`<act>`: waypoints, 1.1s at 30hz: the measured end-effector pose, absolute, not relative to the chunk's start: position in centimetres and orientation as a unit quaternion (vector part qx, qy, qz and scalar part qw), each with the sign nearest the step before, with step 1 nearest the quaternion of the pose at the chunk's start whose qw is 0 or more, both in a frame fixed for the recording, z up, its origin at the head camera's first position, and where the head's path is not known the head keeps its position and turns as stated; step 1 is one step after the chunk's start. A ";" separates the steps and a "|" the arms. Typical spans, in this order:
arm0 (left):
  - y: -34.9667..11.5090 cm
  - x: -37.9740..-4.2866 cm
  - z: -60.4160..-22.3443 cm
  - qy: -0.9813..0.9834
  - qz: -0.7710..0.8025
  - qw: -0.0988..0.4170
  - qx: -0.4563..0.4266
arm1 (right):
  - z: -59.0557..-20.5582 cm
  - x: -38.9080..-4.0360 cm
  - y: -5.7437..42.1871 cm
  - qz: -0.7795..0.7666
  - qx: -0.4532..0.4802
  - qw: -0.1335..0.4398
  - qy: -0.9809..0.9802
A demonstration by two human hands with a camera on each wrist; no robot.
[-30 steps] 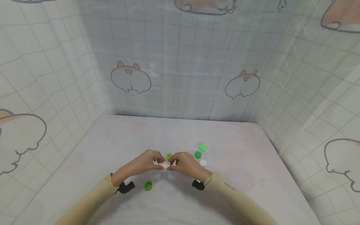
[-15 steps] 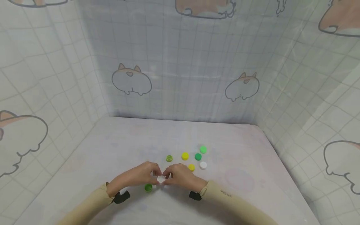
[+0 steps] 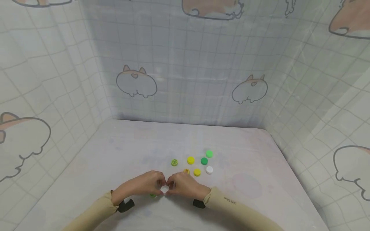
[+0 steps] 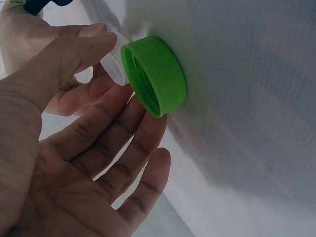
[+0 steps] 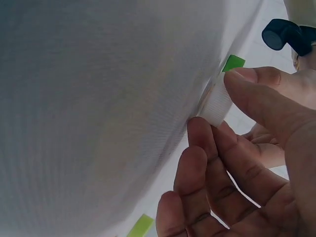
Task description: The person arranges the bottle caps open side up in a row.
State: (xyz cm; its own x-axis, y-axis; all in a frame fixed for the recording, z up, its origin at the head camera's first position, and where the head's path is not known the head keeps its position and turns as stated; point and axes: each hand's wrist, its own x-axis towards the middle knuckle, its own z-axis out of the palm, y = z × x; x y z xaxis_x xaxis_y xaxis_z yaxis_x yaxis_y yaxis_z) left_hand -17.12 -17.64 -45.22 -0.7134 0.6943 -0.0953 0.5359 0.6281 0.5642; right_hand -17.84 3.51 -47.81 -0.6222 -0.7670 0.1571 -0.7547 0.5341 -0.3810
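A white bottle cap (image 3: 164, 189) is between my two hands, low over the table; whether it touches the cloth I cannot tell. My left hand (image 3: 144, 183) pinches it from the left, while my right hand (image 3: 186, 186) pinches its right side. In the right wrist view, the ribbed side of the white cap (image 5: 216, 106) shows between thumb and fingers. Close by, a green bottle cap (image 4: 160, 79) rests on the cloth with its hollow side up, next to my left fingertips. From the head it is mostly covered by the left hand.
Beyond the hands lie a light-green cap (image 3: 174, 162), a yellow cap (image 3: 190, 160), another yellow one (image 3: 197, 172), a dark-green cap (image 3: 204, 161), a bright-green cap (image 3: 209, 154) and a white one (image 3: 209, 170). An orange-marked yellow cap (image 3: 186, 171) peeks out behind the right hand.
Both hands have come nearer to the body and slightly left with the white cap, down beside the green cap. The yellow caps behind the right hand have come into sight.
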 end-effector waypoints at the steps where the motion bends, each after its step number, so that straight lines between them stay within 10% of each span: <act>1: -17.6 -17.1 -45.3 0.890 0.252 0.153 0.349 | -47.8 -17.8 3.5 -0.211 -0.433 0.019 0.876; 33: -17.1 -17.2 -44.3 0.889 0.202 0.189 0.365 | -47.9 -17.6 3.4 -0.217 -0.441 0.055 0.869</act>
State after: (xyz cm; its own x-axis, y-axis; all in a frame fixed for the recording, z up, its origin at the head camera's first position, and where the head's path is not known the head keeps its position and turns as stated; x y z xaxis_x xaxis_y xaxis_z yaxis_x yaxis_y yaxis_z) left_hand -17.22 -17.08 -44.28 -0.6621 0.7250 -0.1895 0.5725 0.6525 0.4965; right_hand -17.58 3.36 -47.92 -0.6049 -0.7905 0.0959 -0.7430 0.5171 -0.4249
